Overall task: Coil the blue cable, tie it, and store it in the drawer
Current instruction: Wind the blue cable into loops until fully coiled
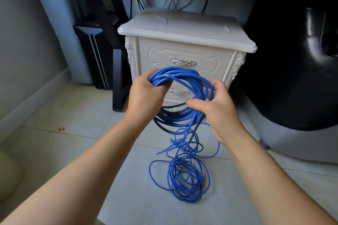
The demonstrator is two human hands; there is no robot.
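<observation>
At frame centre, the left hand (146, 95) grips the thin blue plastic cable (182, 82) coil's bundled top; the right hand (219, 104) curls round its right side. Light, springy, probably slippery loops lie tangled on the floor; hold the bundle tight.

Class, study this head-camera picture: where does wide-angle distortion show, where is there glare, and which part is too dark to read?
Head view: the forearms stretch toward the bottom corners and the white cabinet tapers downward; glare streaks the black chair; the space above it is near black; the blue cable is sharp, evenly lit.
</observation>
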